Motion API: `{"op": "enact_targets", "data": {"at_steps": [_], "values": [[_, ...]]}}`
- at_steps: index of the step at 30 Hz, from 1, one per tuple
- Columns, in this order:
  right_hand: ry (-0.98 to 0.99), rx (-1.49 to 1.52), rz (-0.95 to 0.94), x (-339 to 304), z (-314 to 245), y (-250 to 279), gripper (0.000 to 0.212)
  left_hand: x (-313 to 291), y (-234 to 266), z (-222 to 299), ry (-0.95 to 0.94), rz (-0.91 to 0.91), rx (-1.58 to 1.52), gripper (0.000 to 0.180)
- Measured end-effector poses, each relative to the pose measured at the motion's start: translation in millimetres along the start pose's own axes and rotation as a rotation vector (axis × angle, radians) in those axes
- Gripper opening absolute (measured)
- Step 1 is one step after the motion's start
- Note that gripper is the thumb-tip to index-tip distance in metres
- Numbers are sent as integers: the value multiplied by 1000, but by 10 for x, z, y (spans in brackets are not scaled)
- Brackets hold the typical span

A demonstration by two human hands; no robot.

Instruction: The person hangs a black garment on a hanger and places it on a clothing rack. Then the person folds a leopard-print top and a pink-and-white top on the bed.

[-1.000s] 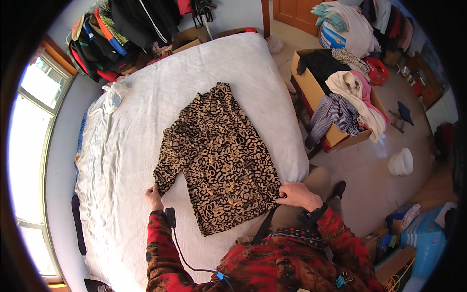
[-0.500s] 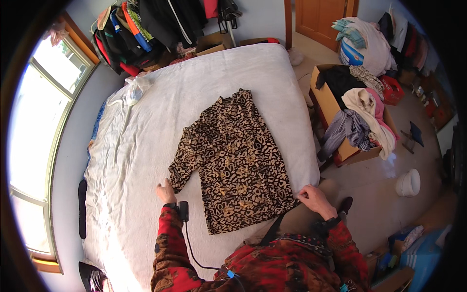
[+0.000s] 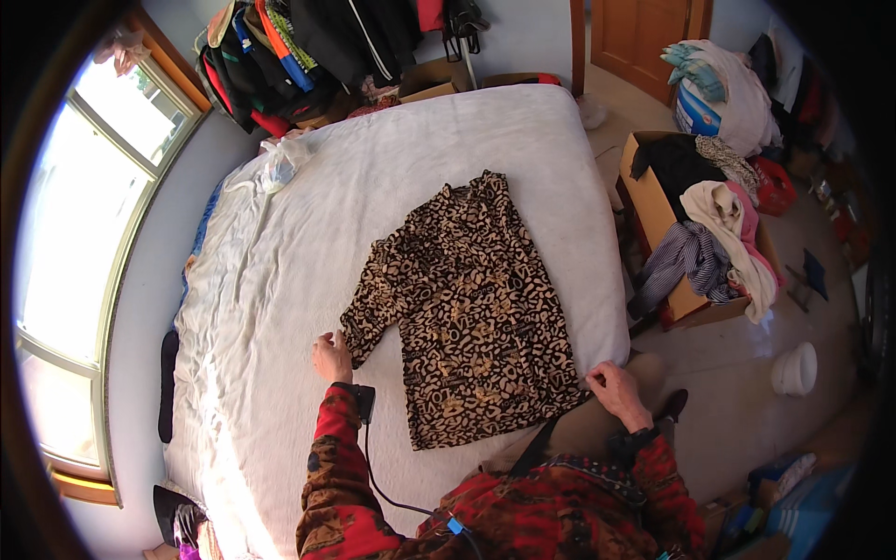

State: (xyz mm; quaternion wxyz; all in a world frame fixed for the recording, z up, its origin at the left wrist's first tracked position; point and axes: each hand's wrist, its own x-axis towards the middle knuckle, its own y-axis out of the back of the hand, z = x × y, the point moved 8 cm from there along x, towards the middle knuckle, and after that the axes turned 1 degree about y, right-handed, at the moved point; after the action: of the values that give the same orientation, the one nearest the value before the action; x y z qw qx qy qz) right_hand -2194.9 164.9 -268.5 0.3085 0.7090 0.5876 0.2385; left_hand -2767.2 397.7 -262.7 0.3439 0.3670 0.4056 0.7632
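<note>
Spread flat, front up, mid-bed on the white bed (image 3: pixel 280 280): leopard-print shirt (image 3: pixel 467 308), unfolded as yet, left hand (image 3: pixel 331 357) fingers pressed together at sleeve cuff, right hand (image 3: pixel 616 387) pinching near-right hem.

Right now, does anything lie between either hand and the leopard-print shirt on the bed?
Nothing visible does. The left hand rests at the sleeve cuff of the leopard-print shirt, and the right hand is at its lower hem corner.

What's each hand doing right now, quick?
Left hand: at the cuff of the leopard-print shirt, grip cannot be told.
Right hand: pinching the shirt's hem corner at the edge of the bed.
</note>
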Motion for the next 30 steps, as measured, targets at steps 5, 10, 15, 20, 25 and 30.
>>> {"op": "enact_targets", "data": {"at_steps": [5,10,15,20,25,30], "values": [[25,-41,33,-10,-13,-7,12,95,-418,174,100,-445,110,53],[13,-3,38,-25,2,-8,12,163,-262,275,86,-183,-263,42],[-1,-66,30,-2,1,-23,12,54,395,954,-10,6,-693,28],[-5,-75,23,6,12,-30,13,-495,1139,2569,-496,-156,-1121,9],[-23,-25,37,-18,33,-11,12,-1910,1163,3405,-1180,-451,-746,19],[9,-51,8,-4,5,-18,13,-2942,524,3066,-1423,-789,-522,23]]}}
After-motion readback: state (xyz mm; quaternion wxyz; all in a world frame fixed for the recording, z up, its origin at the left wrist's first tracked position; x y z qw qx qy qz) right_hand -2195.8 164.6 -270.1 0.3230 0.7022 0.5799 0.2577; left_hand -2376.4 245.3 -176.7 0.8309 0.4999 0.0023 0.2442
